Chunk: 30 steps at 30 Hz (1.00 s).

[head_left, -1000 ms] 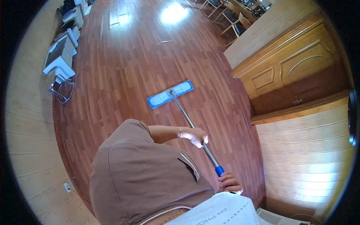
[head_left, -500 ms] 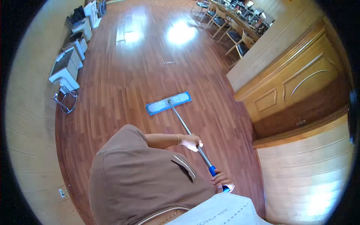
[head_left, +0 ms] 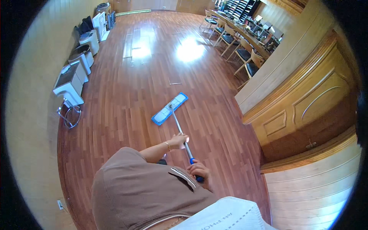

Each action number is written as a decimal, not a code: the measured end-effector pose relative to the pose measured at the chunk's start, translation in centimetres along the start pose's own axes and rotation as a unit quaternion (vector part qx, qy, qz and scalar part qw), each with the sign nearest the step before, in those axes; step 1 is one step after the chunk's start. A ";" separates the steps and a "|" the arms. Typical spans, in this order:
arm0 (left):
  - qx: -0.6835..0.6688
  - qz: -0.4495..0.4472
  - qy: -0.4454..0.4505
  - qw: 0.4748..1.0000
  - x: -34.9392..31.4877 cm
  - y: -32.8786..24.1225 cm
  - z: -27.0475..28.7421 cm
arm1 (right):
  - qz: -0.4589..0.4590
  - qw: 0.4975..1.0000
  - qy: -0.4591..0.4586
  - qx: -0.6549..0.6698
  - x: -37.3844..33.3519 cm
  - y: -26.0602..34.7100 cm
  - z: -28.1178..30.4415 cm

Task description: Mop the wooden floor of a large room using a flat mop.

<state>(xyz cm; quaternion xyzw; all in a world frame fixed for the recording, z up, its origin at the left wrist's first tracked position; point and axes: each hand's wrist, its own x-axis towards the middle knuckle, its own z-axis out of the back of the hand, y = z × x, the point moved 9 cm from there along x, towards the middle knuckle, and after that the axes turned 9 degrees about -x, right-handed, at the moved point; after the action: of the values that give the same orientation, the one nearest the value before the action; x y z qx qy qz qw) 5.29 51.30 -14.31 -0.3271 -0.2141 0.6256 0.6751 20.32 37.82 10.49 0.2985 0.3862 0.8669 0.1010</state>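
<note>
A flat mop (head_left: 176, 102) with a blue-edged pad lies on the wooden floor ahead of me, its head slanting up to the right. Its metal pole runs back toward my body. My left hand (head_left: 177, 141), with a gold bracelet at the wrist, is closed round the middle of the pole. Lower down, by my chest, my right hand (head_left: 200, 171) wraps the blue grip (head_left: 192, 161) near the pole's end. Part of that hand's forearm is hidden behind my brown shirt.
White appliance-like units (head_left: 71, 82) and a chrome-framed stand (head_left: 69, 115) line the left wall. On the right are a wooden door (head_left: 306, 115) and, farther off, chairs (head_left: 245, 53) along a cluttered long desk (head_left: 249, 35). Bright light reflects off the floor.
The mop head has turned to a steeper slant and shifted slightly left. Both hands have moved left with the pole, which now stands more upright in the picture. More of the far room shows.
</note>
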 end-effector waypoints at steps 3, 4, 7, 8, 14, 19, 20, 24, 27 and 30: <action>-0.053 0.018 -0.010 0.998 1.8 3.9 1.6 | -0.002 1.000 0.023 -0.006 2.3 -2.7 -1.4; -0.053 0.014 -0.009 0.998 2.7 5.0 2.2 | -0.011 0.999 0.033 -0.016 3.4 -3.4 -1.7; -0.025 0.009 -0.015 1.000 5.1 7.6 3.9 | -0.024 0.999 0.025 -0.015 6.4 -5.4 -1.8; -0.026 0.005 -0.008 1.000 5.6 8.3 4.7 | -0.031 0.999 0.020 -0.018 7.3 -6.0 -2.3; 0.038 -0.006 0.012 0.999 7.3 10.4 8.0 | -0.030 0.999 -0.014 -0.032 10.9 -8.3 -4.6; -0.028 -0.045 -0.043 0.998 8.9 12.2 7.9 | -0.084 0.993 -0.076 -0.025 11.1 -9.4 -4.3; -0.049 -0.051 -0.050 0.996 9.0 11.2 8.2 | -0.102 0.990 -0.093 -0.020 11.0 -9.3 -3.8; -0.002 -0.140 -0.038 0.989 9.4 6.1 9.3 | -0.130 0.976 -0.175 -0.010 10.5 -7.2 -0.8; -0.003 -0.191 -0.005 0.981 10.3 1.0 8.8 | -0.156 0.966 -0.203 -0.033 9.8 -5.3 1.6; 0.002 -0.238 0.035 0.971 9.3 -3.9 7.5 | -0.181 0.958 -0.213 -0.061 8.6 -1.6 3.5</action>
<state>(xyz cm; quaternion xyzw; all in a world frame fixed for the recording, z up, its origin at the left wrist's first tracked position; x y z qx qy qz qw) 3.99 61.75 -7.47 -0.2866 -0.2606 0.4353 0.8127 15.36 44.54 14.92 0.3947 0.3497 0.7721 0.3547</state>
